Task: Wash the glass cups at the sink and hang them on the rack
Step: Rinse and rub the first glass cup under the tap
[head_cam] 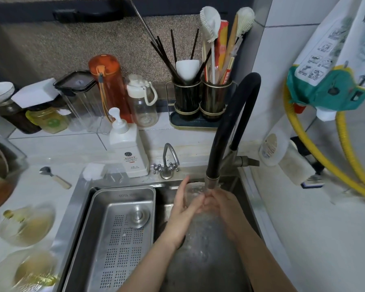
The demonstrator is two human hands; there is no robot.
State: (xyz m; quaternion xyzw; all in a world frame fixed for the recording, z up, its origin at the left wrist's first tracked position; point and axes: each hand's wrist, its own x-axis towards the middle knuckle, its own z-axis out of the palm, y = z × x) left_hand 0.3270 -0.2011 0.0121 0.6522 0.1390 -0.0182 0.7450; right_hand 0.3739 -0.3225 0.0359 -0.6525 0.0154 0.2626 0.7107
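Both hands meet under the black hose faucet [230,127] at the far right of the sink [247,186], and between them sits a clear glass cup [193,191], its rim just under the metal spout. The left hand [182,209] wraps the cup from the left with fingers reaching up along its wall; the right hand [223,205] grips it from the right, fingertips curled against the glass. Water runs down over the cup and both hands into the basin.

Left of the hands, a perforated steel drain tray [118,234] rests inside the sink with a round metal plug [138,216] lying on it. A small chrome tap [167,163] with two cross handles stands on the far rim.

On the desk behind the rim stands a white pump bottle [127,148] — its label carries small print too fine to read. Farther back are an orange bottle [109,87], a clear bottle with a white cap [143,100] and a black two-cup utensil holder [200,100] filled with chopsticks and brushes. A short-handled peeler [55,178] lies on the desk at left, near glass bowls [27,226] holding yellowish residue.

On the right wall hangs a printed bag [333,66] with pictogram instructions — unreadable here — and a yellow corrugated hose [329,163] loops below it.
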